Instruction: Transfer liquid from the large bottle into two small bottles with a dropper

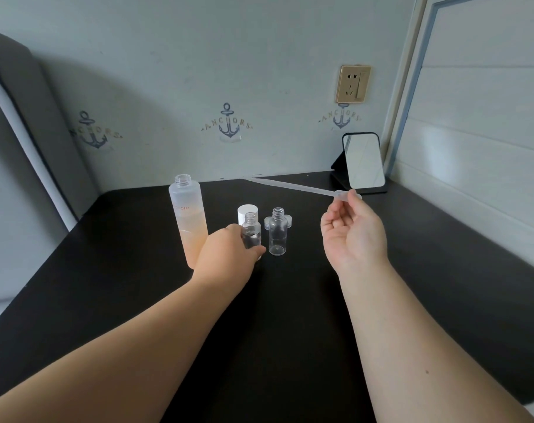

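large bottle (187,219) uncapped at left, peach liquid low. left hand (229,254) grips first small bottle (251,234) to steady it. second small bottle (278,232) stands just beside, looks empty. right hand (352,232) pinches dropper (293,186) bulb, tip aloft pointing left.

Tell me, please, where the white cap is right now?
In the head view, the white cap stands on the black table, left of centre, directly behind the small clear bottle gripped by the left hand.
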Tool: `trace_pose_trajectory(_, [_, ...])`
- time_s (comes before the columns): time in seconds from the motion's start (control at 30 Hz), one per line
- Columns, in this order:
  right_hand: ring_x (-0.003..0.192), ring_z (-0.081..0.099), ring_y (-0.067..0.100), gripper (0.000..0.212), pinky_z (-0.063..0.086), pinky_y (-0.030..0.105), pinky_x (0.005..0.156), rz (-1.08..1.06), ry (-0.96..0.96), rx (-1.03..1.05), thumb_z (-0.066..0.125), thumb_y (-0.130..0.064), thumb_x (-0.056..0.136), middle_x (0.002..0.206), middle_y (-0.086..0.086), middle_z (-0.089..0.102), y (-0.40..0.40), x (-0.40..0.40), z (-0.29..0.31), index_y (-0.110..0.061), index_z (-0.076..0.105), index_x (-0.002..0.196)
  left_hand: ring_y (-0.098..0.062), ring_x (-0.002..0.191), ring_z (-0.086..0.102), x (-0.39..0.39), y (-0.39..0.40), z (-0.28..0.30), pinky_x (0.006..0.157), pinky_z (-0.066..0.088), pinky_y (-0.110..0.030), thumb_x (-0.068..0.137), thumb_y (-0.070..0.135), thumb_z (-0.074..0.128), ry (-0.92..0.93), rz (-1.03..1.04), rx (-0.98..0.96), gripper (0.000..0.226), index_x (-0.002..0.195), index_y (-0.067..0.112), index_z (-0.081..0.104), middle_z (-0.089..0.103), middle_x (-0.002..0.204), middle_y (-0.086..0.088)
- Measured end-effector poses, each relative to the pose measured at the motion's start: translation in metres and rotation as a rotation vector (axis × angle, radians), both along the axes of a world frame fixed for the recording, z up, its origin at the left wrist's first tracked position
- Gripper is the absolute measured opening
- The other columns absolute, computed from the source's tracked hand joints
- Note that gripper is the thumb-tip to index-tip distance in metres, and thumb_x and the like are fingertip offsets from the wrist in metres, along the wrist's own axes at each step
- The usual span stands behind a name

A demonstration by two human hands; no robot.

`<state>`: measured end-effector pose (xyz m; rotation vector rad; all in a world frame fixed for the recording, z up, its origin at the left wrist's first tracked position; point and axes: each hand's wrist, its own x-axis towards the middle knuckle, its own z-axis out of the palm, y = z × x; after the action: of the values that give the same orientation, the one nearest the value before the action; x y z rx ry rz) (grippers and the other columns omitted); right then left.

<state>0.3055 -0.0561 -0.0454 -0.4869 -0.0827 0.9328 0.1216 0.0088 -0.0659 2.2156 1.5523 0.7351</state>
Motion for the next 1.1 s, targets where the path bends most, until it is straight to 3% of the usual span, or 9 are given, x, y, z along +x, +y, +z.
trace_pose_trajectory(0.37, [0.058, 0.064, 0.013, 0.007, 0.05, 0.021, 0.058, -0.017, 0.036, 0.018, 0.068, -0.01, 0.095, 0.073, 0.003, 0.072, 0.0, 0.002, -0.001, -0.007, 0.069, 0.101, -0.017, 0.087, 0.059, 0.002, 0.005, 0.002, 0.069, 0.04, -0.028, 0.092, 0.041, 0.069, 0.001, 0.031, -0.002, 0.035, 0.114, 0.016, 0.063, 0.067, 0.097, 0.002])
trace_pose_trajectory(0.5, [0.058, 0.064, 0.012, 0.007, 0.049, 0.021, 0.057, -0.015, 0.03, 0.021, 0.067, -0.01, 0.095, 0.073, 0.003, 0.072, 0.0, 0.003, -0.002, -0.006, 0.069, 0.101, -0.019, 0.096, 0.062, 0.0, 0.001, 0.005, 0.076, 0.048, -0.03, 0.089, 0.052, 0.07, 0.035, 0.042, 0.001, 0.05, 0.119, 0.014, 0.059, 0.068, 0.11, -0.001])
trace_pose_trajectory(0.67, [0.058, 0.063, 0.012, 0.007, 0.049, 0.021, 0.058, -0.013, 0.03, 0.013, 0.068, -0.011, 0.095, 0.072, 0.003, 0.071, 0.001, 0.003, -0.001, -0.006, 0.07, 0.099, -0.016, 0.088, 0.059, -0.006, -0.008, 0.012, 0.068, 0.043, -0.028, 0.087, 0.057, 0.069, 0.034, 0.086, 0.07, 0.051, 0.107, 0.012, 0.055, 0.067, 0.107, 0.0])
trace_pose_trajectory(0.77, [0.057, 0.063, 0.012, 0.006, 0.049, 0.021, 0.057, -0.014, 0.03, 0.01, 0.069, -0.011, 0.094, 0.072, 0.003, 0.071, 0.0, 0.004, -0.001, -0.006, 0.071, 0.098, -0.009, 0.086, 0.053, -0.013, -0.016, 0.017, 0.065, 0.038, -0.024, 0.088, 0.055, 0.069, -0.023, 0.101, 0.159, 0.054, 0.123, 0.015, 0.057, 0.065, 0.112, 0.005])
trace_pose_trajectory(0.83, [0.057, 0.063, 0.012, 0.007, 0.049, 0.021, 0.056, -0.01, 0.023, 0.013, 0.069, -0.011, 0.094, 0.073, 0.003, 0.07, 0.0, 0.004, -0.001, -0.006, 0.071, 0.098, -0.003, 0.079, 0.051, -0.018, -0.022, 0.018, 0.06, 0.033, -0.017, 0.088, 0.053, 0.07, -0.084, 0.088, 0.225, 0.053, 0.127, 0.019, 0.056, 0.058, 0.108, 0.01])
trace_pose_trajectory(0.9, [0.057, 0.062, 0.012, 0.008, 0.048, 0.021, 0.056, -0.007, 0.015, 0.017, 0.068, -0.011, 0.095, 0.073, 0.003, 0.07, 0.001, 0.004, -0.001, -0.005, 0.07, 0.1, -0.002, 0.074, 0.052, -0.017, -0.026, 0.018, 0.058, 0.032, -0.013, 0.089, 0.051, 0.07, -0.102, 0.039, 0.258, 0.044, 0.119, 0.022, 0.058, 0.057, 0.099, 0.013])
trace_pose_trajectory(1.0, [0.057, 0.062, 0.012, 0.009, 0.048, 0.021, 0.055, -0.008, 0.015, 0.017, 0.067, -0.011, 0.095, 0.072, 0.003, 0.07, 0.001, 0.004, -0.001, -0.005, 0.07, 0.101, 0.001, 0.074, 0.056, -0.006, -0.03, 0.016, 0.061, 0.041, -0.016, 0.089, 0.051, 0.07, -0.091, -0.059, 0.2, 0.039, 0.117, 0.024, 0.061, 0.058, 0.082, 0.016])
trace_pose_trajectory(1.1, [0.056, 0.061, 0.012, 0.01, 0.048, 0.021, 0.056, -0.009, 0.019, 0.016, 0.068, -0.012, 0.095, 0.071, 0.003, 0.069, 0.0, 0.004, -0.001, -0.005, 0.069, 0.101, -0.001, 0.074, 0.06, 0.01, -0.029, 0.014, 0.064, 0.046, -0.016, 0.091, 0.053, 0.067, -0.025, -0.114, 0.094, 0.049, 0.13, 0.025, 0.058, 0.064, 0.083, 0.015])
